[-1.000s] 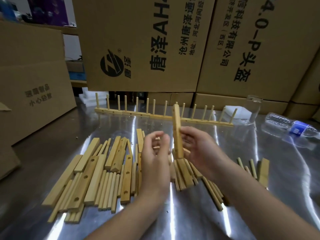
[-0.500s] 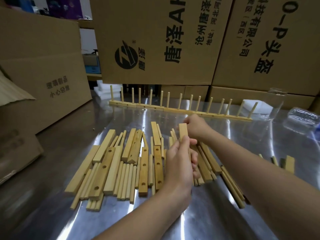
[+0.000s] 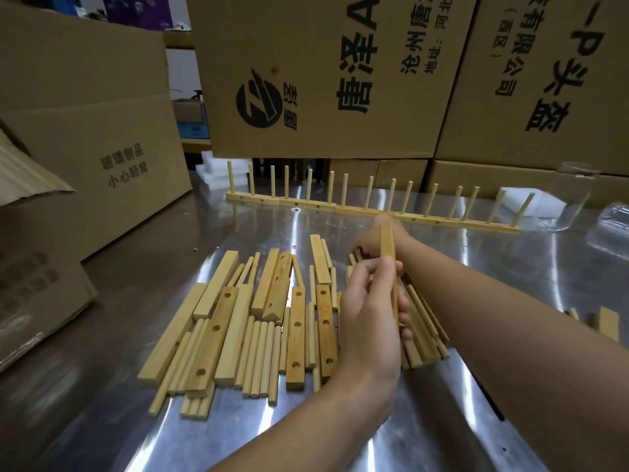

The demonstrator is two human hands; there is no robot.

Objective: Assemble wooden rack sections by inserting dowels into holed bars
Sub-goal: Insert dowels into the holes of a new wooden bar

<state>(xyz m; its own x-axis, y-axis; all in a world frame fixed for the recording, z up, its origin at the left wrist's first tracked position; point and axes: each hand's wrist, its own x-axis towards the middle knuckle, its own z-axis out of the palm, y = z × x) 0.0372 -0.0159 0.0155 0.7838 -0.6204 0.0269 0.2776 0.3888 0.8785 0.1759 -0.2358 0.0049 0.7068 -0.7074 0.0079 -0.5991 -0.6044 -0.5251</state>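
My left hand [image 3: 369,321] grips a holed wooden bar [image 3: 387,243] and holds it upright above the pile. My right hand [image 3: 372,233] reaches down behind that bar to the far end of the pile; its fingers are hidden. Loose holed bars [image 3: 296,332] and thin dowels [image 3: 262,356] lie side by side on the shiny metal table [image 3: 476,274]. At the back, a row of assembled rack sections [image 3: 340,208] stands with several dowels pointing up.
Large cardboard boxes [image 3: 323,80] wall off the back, and another box [image 3: 85,141] stands at the left. A clear glass jar [image 3: 575,199] and a plastic bottle [image 3: 612,219] sit at the far right. A few loose wooden pieces [image 3: 608,322] lie near the right edge.
The bar has passed from my right hand to my left. My right hand has moved away and down to the far end of the pile. The view has shifted right.
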